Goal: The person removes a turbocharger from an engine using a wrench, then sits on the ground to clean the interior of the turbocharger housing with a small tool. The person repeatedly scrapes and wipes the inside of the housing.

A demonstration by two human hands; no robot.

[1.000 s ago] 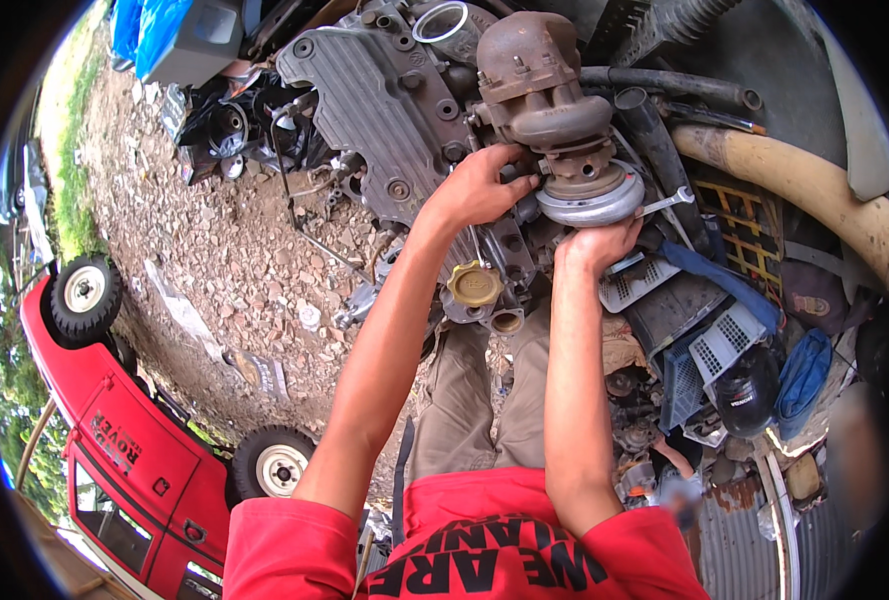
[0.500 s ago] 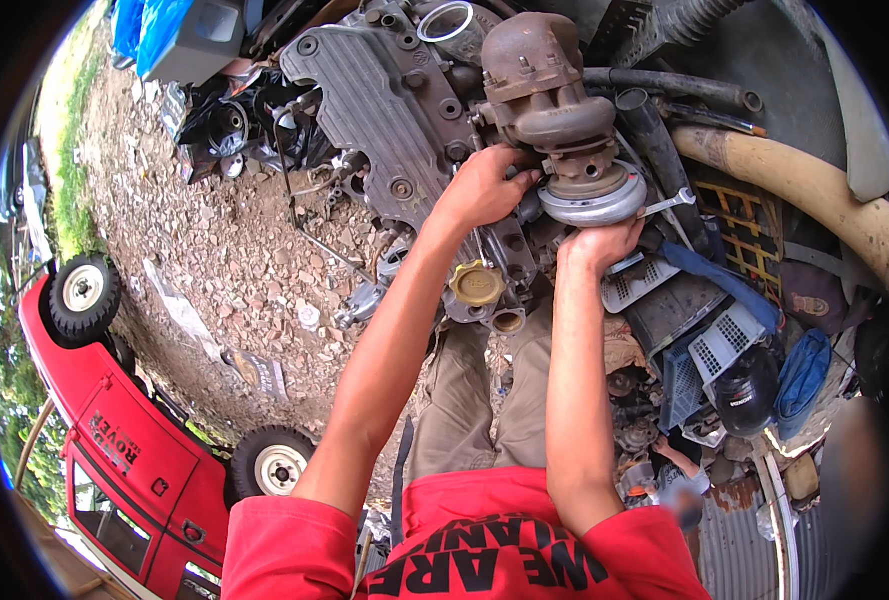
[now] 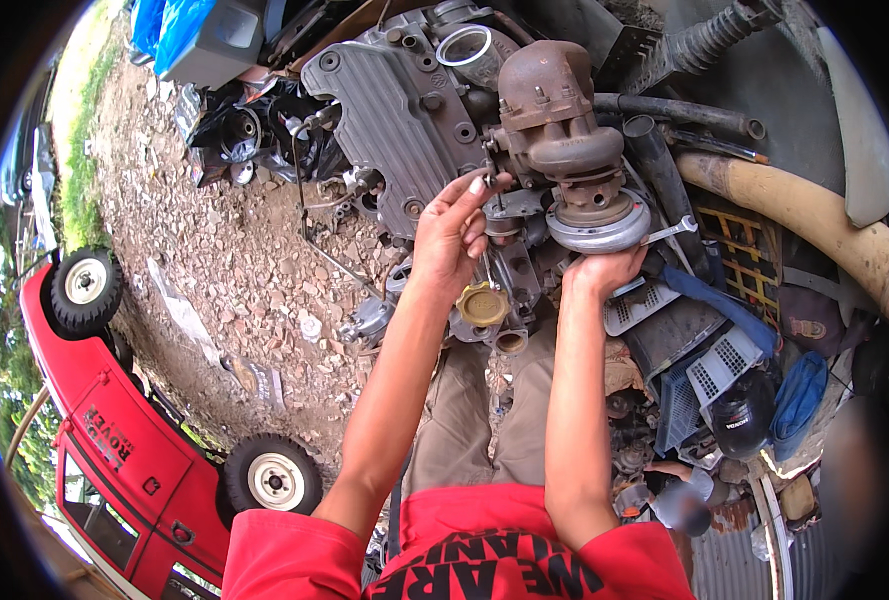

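You are looking down at your two bare hands at work on a greasy engine, with gravel on the left and clutter on the right. Your left hand point(image 3: 447, 235) is raised beside the engine, its thumb and forefinger pinched nearly together at the tips on a small dark piece point(image 3: 490, 182), too small to make out; the other fingers curl loosely toward the palm. Your right hand point(image 3: 609, 268) is under the round silver housing point(image 3: 600, 232) at the lower end of a rusty brown turbocharger point(image 3: 562, 130). Its fingers are largely hidden there, so how far they close cannot be told. A silver wrench point(image 3: 672, 231) juts out to the right just beside them; whether they grip it is unclear.

The turbocharger stands right of the engine's ribbed grey cover point(image 3: 389, 130), and to the right of your left hand. A yellow cap point(image 3: 482, 304) sits lower on the engine, between your forearms. To the right are a thick tan pipe point(image 3: 764, 185), a yellow grid crate point(image 3: 732, 255) and a bundle of blue cloth point(image 3: 800, 395). At lower left, a red vehicle point(image 3: 134, 470) appears tipped sideways by the wide lens.
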